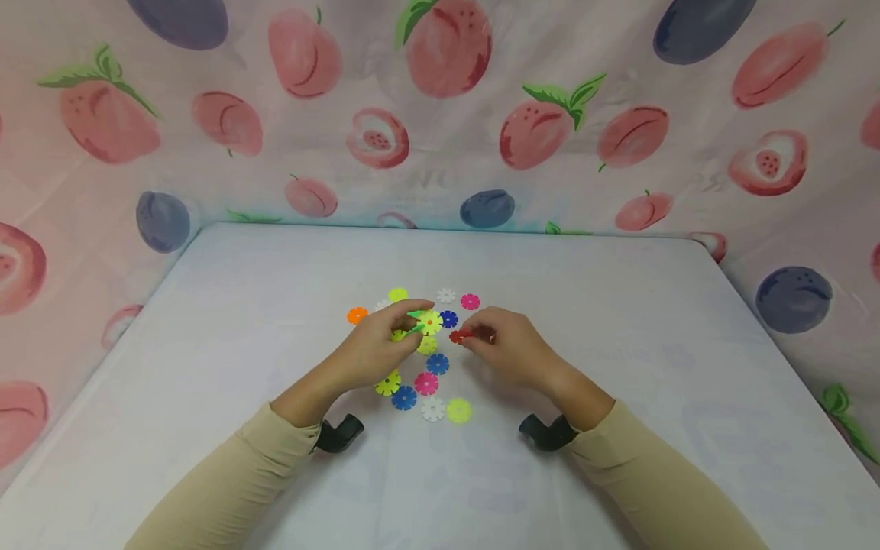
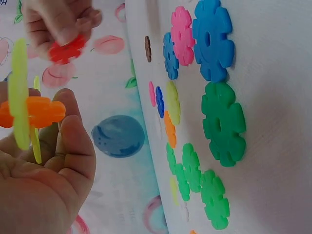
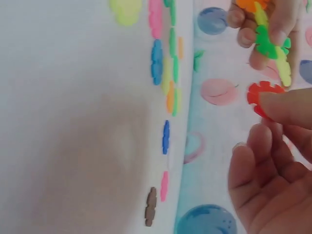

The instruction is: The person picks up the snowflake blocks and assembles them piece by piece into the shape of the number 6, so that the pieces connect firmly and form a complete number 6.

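Note:
My left hand grips a small cluster of joined plastic snowflake discs, held above the table. In the left wrist view its yellow disc and orange disc cross at an angle; the right wrist view also shows a green disc in it. Just to the right, my right hand pinches a red snowflake disc between thumb and fingers. A short gap separates the red disc from the cluster. My left fingers and palm partly cover the cluster.
Loose snowflake discs lie flat under and around the hands, among them a pink disc, a white disc, an orange disc and several green ones. The white tabletop ends at a fruit-patterned cloth behind.

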{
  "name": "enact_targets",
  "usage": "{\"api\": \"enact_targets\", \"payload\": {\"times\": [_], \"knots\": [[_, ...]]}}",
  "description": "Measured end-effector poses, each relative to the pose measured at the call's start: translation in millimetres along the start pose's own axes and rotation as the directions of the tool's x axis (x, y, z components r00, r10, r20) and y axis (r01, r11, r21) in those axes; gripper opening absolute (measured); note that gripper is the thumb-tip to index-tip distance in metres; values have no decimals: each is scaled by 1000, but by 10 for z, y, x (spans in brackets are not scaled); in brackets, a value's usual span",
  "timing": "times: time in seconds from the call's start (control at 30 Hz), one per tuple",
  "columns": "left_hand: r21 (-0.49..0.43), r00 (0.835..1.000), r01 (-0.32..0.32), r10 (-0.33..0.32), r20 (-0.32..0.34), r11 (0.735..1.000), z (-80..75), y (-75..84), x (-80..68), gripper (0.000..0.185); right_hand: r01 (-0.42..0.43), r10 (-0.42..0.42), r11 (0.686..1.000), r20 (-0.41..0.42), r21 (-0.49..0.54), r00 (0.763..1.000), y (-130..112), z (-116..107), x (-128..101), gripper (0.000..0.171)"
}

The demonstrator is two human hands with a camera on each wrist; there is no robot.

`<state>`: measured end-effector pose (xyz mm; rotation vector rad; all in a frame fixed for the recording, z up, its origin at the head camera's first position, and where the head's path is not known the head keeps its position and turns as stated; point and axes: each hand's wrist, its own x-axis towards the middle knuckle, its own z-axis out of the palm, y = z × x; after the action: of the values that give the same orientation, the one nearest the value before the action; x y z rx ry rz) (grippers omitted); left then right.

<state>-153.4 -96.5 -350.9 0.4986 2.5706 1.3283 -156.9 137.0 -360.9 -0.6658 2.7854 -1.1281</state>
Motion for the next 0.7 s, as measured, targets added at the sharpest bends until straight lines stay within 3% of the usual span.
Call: {"api": "enact_targets", "payload": {"times": [0.1, 0.2, 0.7], "knots": [[0, 1000, -4, 4, 3, 1000, 3, 3, 5, 46, 80, -80, 997, -74, 4, 994, -20, -23, -1, 14], [-8, 1000, -8, 8, 7, 1000, 9, 11, 7, 45, 104, -103, 995, -112, 2, 988, -36, -18, 2, 12], [11, 1000, -9, 9, 18, 1000, 30, 46, 1, 45, 130, -135, 990, -139, -45, 981, -75, 7, -27, 14]]}}
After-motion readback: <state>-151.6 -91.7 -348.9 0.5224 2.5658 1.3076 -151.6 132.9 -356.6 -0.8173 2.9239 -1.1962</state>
